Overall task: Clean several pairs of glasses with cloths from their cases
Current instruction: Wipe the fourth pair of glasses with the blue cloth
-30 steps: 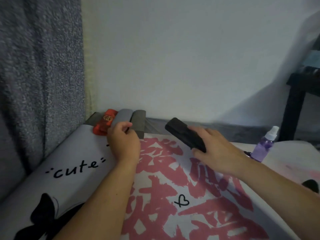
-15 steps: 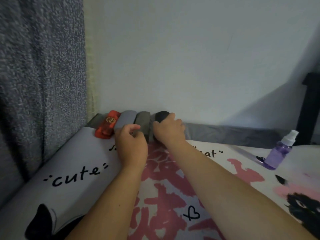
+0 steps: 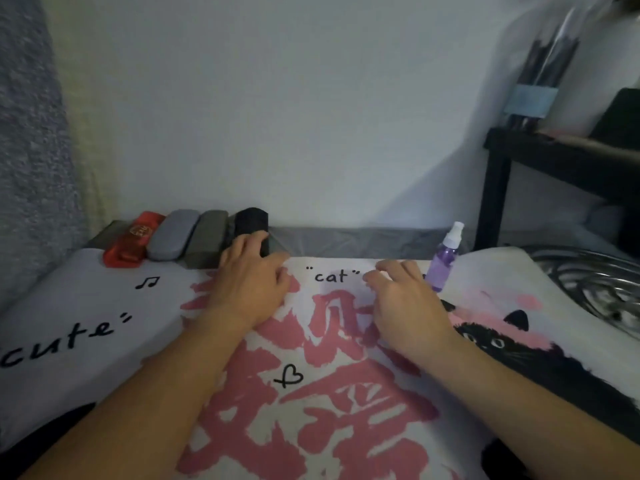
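Observation:
Several closed glasses cases stand side by side against the wall: a red case [image 3: 136,237], a light grey case [image 3: 173,233], a dark grey case [image 3: 205,242] and a black case [image 3: 251,220]. My left hand [image 3: 249,278] lies on the printed cover, its fingertips touching the near end of the black case. My right hand [image 3: 403,299] hovers low over the cover to the right, fingers loosely curled and holding nothing. No glasses or cleaning cloths are in sight.
A purple spray bottle [image 3: 445,261] stands just right of my right hand. The printed bed cover [image 3: 311,393] spreads under both arms. A black shelf frame [image 3: 495,188] rises at the right, a grey curtain [image 3: 31,168] hangs at the left.
My right hand set the black case into the row, let go and drew back to the right. My left hand shifted from the grey cases to the black case.

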A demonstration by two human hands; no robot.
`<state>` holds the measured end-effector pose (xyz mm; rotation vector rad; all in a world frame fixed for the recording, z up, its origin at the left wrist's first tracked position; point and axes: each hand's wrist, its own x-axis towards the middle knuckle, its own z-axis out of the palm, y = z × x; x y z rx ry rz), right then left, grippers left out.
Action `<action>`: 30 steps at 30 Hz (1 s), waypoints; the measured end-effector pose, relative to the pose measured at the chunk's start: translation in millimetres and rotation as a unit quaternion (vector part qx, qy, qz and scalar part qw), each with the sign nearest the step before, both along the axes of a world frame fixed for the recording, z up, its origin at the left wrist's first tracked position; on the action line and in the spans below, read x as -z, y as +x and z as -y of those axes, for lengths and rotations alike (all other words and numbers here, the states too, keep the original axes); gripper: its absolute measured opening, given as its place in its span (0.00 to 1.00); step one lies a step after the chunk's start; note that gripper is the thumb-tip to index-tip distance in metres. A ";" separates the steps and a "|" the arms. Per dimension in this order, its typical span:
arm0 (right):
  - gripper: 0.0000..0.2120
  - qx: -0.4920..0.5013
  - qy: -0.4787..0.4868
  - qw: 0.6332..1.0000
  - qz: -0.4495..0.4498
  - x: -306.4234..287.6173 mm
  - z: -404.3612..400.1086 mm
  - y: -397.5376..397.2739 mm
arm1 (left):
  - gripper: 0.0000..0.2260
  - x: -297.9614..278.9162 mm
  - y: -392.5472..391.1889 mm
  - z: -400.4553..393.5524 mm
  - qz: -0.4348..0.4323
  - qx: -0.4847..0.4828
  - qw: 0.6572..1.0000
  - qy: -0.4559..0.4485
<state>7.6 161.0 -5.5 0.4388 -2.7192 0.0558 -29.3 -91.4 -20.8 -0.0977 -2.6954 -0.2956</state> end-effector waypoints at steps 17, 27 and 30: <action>0.09 0.268 -0.201 0.936 0.108 -9.3 -96.2 6.7 | 0.20 -2.1 2.6 -29.7 -0.089 -0.042 0.993 -0.072; 0.08 0.168 -0.600 0.781 -0.038 -24.5 -112.9 1.5 | 0.29 -19.6 -5.2 -248.4 0.166 0.248 0.852 0.431; 0.06 0.114 -0.662 0.739 -0.051 -30.7 -112.4 5.4 | 0.09 -20.1 -9.5 -252.1 0.121 0.214 0.868 0.431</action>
